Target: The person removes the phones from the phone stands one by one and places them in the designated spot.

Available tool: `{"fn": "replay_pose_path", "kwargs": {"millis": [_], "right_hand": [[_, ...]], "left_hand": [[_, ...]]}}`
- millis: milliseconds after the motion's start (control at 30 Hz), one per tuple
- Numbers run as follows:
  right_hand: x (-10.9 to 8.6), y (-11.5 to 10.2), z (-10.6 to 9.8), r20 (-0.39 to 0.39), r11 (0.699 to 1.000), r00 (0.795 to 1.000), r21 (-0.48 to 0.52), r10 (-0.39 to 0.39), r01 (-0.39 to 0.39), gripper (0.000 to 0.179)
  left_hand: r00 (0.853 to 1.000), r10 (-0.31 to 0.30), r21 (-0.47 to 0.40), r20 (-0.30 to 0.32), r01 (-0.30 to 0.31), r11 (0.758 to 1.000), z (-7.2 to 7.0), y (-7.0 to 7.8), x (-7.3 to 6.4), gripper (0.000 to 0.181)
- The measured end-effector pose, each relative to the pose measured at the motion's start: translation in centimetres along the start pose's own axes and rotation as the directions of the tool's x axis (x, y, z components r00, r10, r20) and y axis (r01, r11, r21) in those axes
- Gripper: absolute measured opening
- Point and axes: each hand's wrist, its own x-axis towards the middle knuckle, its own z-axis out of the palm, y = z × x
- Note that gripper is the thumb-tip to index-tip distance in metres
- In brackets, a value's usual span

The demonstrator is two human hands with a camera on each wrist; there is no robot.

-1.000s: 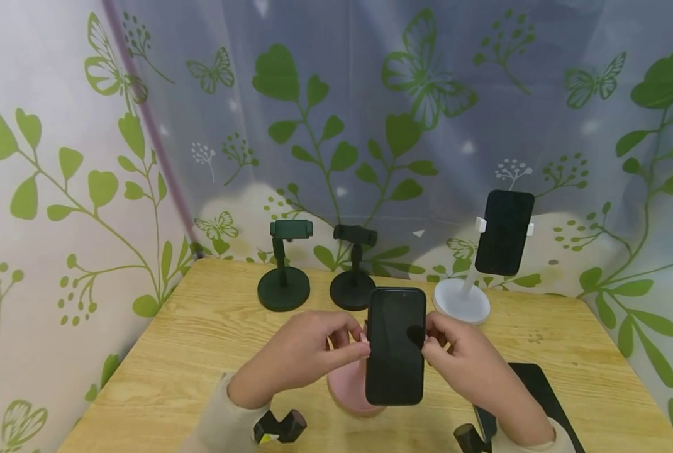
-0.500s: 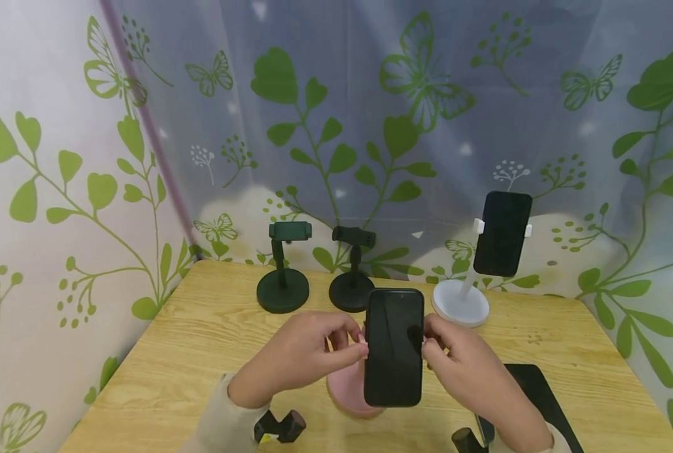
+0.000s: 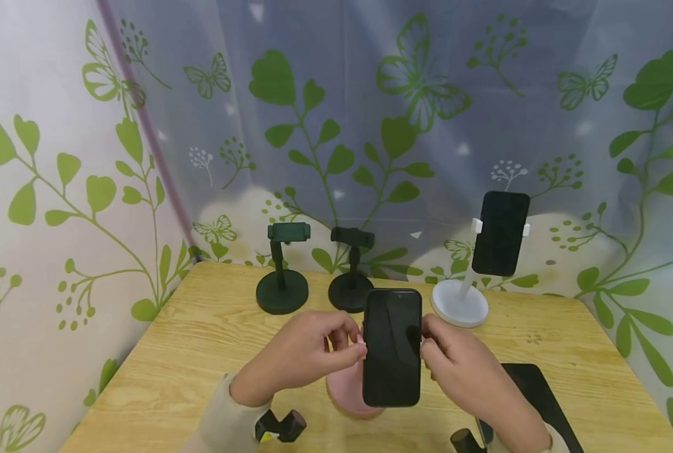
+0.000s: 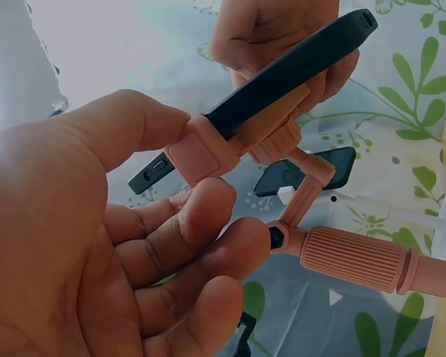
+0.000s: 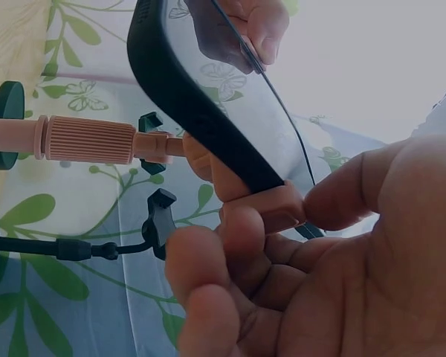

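A smartphone (image 3: 392, 347) with a dark screen sits upright in the clamp of a pink phone stand (image 3: 348, 391), whose base shows behind the phone's lower left. My left hand (image 3: 314, 347) pinches the clamp's left jaw between thumb and index finger; that pink clamp end (image 4: 197, 152) wraps the phone's edge in the left wrist view. My right hand (image 3: 465, 365) pinches the opposite clamp end (image 5: 264, 208), with the thumb and fingers at its sides. The stand's ribbed pink stem (image 4: 353, 256) shows in the left wrist view; in the head view the phone hides it.
Behind stand a green phone stand (image 3: 282, 292) and a black one (image 3: 351, 292), neither holding a phone. At back right, a white stand (image 3: 460, 305) holds another phone (image 3: 500, 233). A dark flat device (image 3: 534, 402) lies at right, partly under my right forearm. A patterned curtain backs the wooden table (image 3: 172, 352).
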Motion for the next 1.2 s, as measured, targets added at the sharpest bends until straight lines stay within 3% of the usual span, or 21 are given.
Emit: {"fn": "replay_pose_path", "kwargs": {"millis": [567,1200], "right_hand": [[0.15,-0.23,0.17,0.022,0.999,0.999,0.009,0.038,-0.038,0.024],[0.11,-0.04,0.62,0.036,0.998,0.997,-0.026,0.063,-0.062,0.032]], "left_hand": [[1.000,0.023,0.002,-0.010,-0.023,1.000,0.03,-0.29,-0.04,0.010],[1.000,-0.003,-0.006,0.010,0.003,1.000,0.36,-0.20,0.19,0.008]]}}
